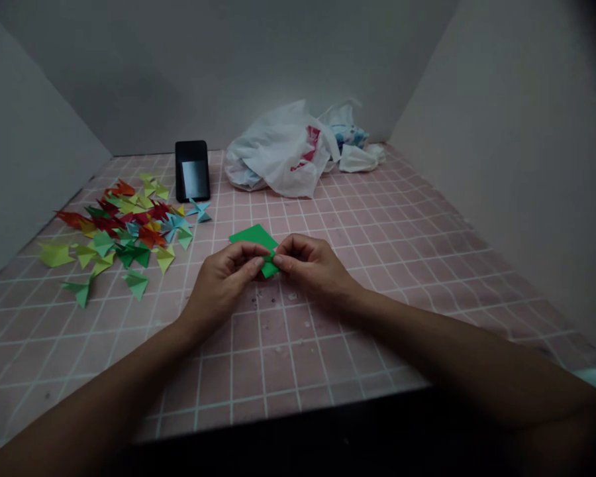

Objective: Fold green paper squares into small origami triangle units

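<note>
A small piece of folded green paper (269, 267) is pinched between both my hands at the middle of the table. My left hand (227, 270) grips its left side with thumb and forefinger closed. From the right, my right hand (318, 268) pinches the same piece, its fingertips almost touching those of the left. Just behind the fingers, a flat green paper sheet (254, 235) shows; whether it joins the pinched piece is hidden by the hands.
Many folded paper cranes (129, 228) in several colours lie heaped at the left. A black phone (193, 171) leans upright near the back wall. White plastic bags (283, 149) rest at the back. A pink checked cloth (377, 245) covers the table.
</note>
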A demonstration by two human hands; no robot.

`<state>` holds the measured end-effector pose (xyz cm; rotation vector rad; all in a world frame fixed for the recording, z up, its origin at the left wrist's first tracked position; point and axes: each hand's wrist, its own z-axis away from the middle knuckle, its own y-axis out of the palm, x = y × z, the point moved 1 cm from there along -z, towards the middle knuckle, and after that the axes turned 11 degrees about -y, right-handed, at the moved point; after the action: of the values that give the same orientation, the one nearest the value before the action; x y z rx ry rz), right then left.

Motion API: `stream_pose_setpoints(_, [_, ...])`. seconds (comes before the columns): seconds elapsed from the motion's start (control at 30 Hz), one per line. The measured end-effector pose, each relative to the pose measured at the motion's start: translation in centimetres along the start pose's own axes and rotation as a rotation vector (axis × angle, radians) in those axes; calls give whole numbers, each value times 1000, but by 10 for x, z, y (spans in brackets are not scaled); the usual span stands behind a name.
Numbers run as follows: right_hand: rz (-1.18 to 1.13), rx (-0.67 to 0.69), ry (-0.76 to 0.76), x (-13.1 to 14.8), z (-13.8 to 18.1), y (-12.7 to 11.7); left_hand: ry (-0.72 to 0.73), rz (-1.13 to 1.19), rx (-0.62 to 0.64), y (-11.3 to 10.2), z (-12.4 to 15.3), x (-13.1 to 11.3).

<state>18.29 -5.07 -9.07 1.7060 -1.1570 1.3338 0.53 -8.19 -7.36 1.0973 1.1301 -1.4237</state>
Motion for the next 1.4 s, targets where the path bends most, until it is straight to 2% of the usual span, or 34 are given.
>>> stream_pose_setpoints(0.1, [-56, -58, -15, 0, -1, -1, 83, -39, 10, 0, 0, 1])
stream_pose_setpoints(0.23, [-108, -76, -22, -3, -2, -2, 123, -90, 5, 0, 1, 0])
stream_pose_setpoints(0.5, [-123, -78, -24, 1, -1, 0, 216, -236, -99, -1, 2, -1])
stream_pose_setpoints(0.8, [-128, -60, -24, -2, 0, 1, 114, -150, -104, 1, 3, 0])
stream_pose_setpoints(1.03, [54, -23, -75, 2, -2, -1, 281, -290, -141, -2, 1, -1])
stream_pose_setpoints(1.2, [52, 31, -97, 3, 0, 0, 354, -322, -113, -1, 1, -1])
stream_pose_setpoints(1.3, [0, 63, -64, 1, 1, 1, 315, -313, -91, -1, 0, -1])
stream_pose_setpoints(1.4, [-57, 70, -21, 0, 1, 1, 204, -236, -87, -1, -1, 0])
